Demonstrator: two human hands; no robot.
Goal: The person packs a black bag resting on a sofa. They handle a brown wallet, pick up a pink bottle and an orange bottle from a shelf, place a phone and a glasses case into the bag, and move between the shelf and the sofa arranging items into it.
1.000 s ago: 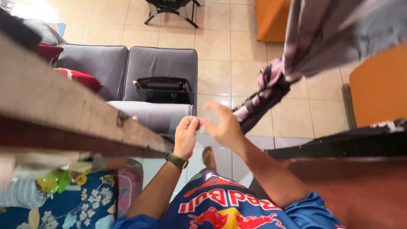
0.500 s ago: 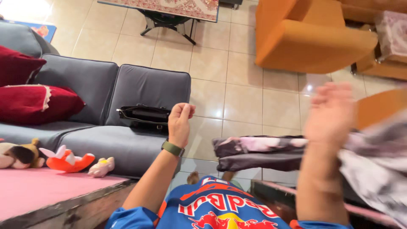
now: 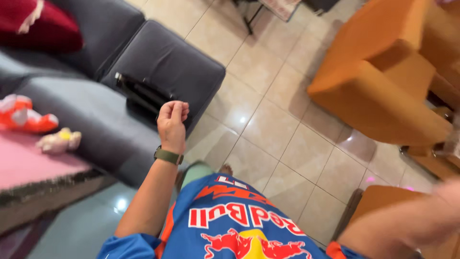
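My left hand [image 3: 171,121] hangs in front of me with its fingers curled in and nothing in them. A green watch band [image 3: 168,156] is on its wrist. It is just right of a black handbag [image 3: 139,93] that lies on the grey sofa [image 3: 167,62]. My right arm [image 3: 397,225] stretches off to the lower right, heavily blurred. Its hand [image 3: 449,191] is a smear at the frame's edge, so I cannot tell its fingers or whether it holds anything. I wear a blue and orange shirt [image 3: 239,225].
An orange armchair [image 3: 383,81] stands at the right on the beige tiled floor [image 3: 268,129]. Another orange piece [image 3: 378,201] is at the lower right. A red cushion [image 3: 43,24] and two plush toys [image 3: 24,117] lie at the left, by a pink surface [image 3: 28,163].
The patterned cloth has left the view. My right arm has swung down and to the right. My left hand has kept its curled pose while the view tilted.
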